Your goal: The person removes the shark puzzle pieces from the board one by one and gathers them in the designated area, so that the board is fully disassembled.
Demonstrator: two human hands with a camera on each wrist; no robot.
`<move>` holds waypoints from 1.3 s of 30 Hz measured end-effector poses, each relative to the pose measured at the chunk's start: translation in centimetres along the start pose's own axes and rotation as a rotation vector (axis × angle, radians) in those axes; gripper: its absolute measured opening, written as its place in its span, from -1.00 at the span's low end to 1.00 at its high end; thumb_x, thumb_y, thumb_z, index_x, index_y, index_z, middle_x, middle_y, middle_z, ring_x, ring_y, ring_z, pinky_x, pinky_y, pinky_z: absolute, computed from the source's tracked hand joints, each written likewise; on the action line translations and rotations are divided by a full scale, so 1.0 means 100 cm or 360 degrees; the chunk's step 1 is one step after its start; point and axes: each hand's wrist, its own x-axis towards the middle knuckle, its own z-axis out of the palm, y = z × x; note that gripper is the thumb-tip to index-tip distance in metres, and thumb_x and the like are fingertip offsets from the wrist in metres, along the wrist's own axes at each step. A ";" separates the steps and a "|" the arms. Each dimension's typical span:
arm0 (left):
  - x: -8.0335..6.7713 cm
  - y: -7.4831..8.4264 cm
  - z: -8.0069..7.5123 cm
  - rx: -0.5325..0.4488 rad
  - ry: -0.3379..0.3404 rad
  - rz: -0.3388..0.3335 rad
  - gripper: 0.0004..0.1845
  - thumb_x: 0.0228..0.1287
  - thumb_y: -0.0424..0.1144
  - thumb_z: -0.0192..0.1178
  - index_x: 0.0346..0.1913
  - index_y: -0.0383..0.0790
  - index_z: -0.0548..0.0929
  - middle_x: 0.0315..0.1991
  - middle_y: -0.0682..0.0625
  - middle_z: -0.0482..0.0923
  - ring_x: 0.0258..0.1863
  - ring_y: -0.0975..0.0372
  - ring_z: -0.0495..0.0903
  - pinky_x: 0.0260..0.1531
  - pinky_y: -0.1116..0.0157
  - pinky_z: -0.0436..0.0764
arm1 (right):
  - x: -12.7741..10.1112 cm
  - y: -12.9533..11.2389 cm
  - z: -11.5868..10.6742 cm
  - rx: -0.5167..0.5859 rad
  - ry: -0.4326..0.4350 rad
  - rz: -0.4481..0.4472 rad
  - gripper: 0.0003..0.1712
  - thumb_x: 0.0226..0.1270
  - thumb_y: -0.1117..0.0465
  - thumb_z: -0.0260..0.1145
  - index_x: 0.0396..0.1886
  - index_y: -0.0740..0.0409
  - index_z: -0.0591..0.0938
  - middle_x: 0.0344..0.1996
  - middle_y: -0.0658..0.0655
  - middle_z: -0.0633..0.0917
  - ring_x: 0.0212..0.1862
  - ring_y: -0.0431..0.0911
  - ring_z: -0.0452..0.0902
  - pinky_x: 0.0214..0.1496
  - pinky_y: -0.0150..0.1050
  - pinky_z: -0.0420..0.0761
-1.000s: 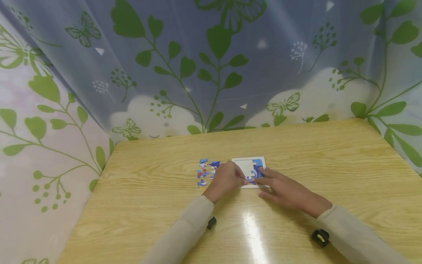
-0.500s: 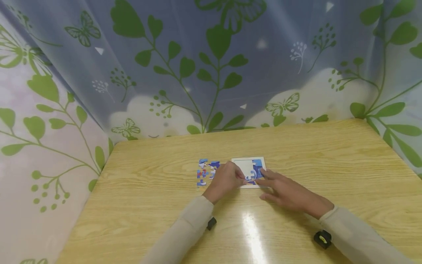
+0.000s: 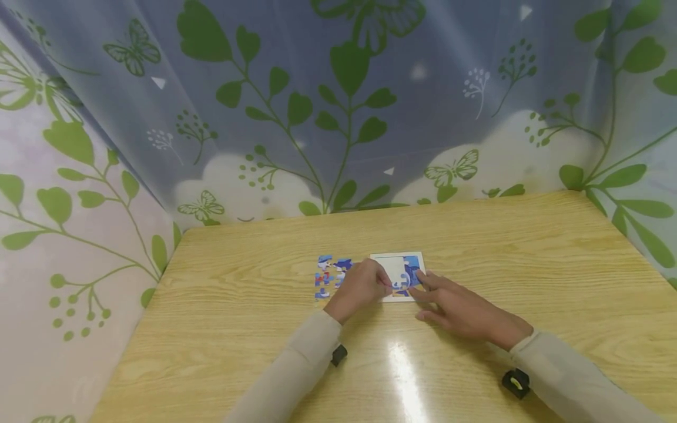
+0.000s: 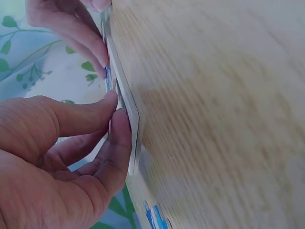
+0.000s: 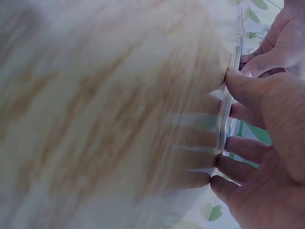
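The puzzle tray [image 3: 398,275] lies flat on the wooden worktop [image 3: 476,247], near its centre. It is a white-rimmed square board; its inner field is mostly bare white, with fitted blue pieces [image 3: 409,273] filling the part toward 3 o'clock.

The left hand [image 3: 361,286] rests at the tray's 9 o'clock edge. Its fingers are curled, and thumb and forefinger come together at the tray's near corner. In the left wrist view, the left hand's thumb tip and forefinger [image 4: 119,138] press against the tray's thin edge [image 4: 127,107]. Whether a separate piece sits between them cannot be told.

The right hand [image 3: 460,310] lies at the tray's 4 o'clock side, fingers extended and loosely spread, not clenched. Its fingertips [image 3: 423,282] touch the tray over the blue pieces. In the right wrist view the thumb [image 5: 248,90] presses the tray edge [image 5: 229,95] while the other fingers lie flat along it.

Loose puzzle pieces [image 3: 329,276], blue, white and red, lie in a small cluster on the worktop at 9 o'clock of the tray, just beyond the left hand.

A curtain with green leaves and butterflies [image 3: 338,106] hangs behind the worktop from 9 to 3 o'clock
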 end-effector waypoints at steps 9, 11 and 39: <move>0.002 -0.003 -0.001 -0.0067 0.0004 -0.0006 -0.94 0.17 -0.40 0.44 -0.42 -0.25 0.78 -0.45 0.04 0.68 -0.46 0.25 0.59 -0.40 0.34 0.60 | -0.002 -0.001 -0.001 0.0007 -0.0008 -0.0001 -0.44 0.46 0.14 0.32 0.30 0.40 0.52 0.40 0.57 0.27 0.43 0.42 0.20 0.38 0.23 0.30; 0.002 -0.005 -0.002 -0.0082 0.0010 0.0002 -0.94 0.17 -0.39 0.44 -0.42 -0.24 0.78 -0.46 0.05 0.68 -0.46 0.26 0.59 -0.40 0.34 0.60 | -0.001 -0.001 -0.002 0.0009 -0.0011 -0.0001 -0.44 0.47 0.14 0.32 0.30 0.40 0.52 0.40 0.57 0.27 0.43 0.42 0.20 0.38 0.23 0.30; -0.030 -0.037 -0.044 -0.0059 0.0102 -0.0041 -0.97 0.24 -0.36 0.38 -0.30 -0.25 0.78 -0.37 0.07 0.68 -0.34 0.23 0.59 -0.29 0.27 0.60 | 0.000 -0.003 -0.001 -0.0003 -0.0017 0.0010 -0.43 0.45 0.16 0.33 0.30 0.44 0.50 0.40 0.58 0.25 0.43 0.45 0.16 0.39 0.29 0.26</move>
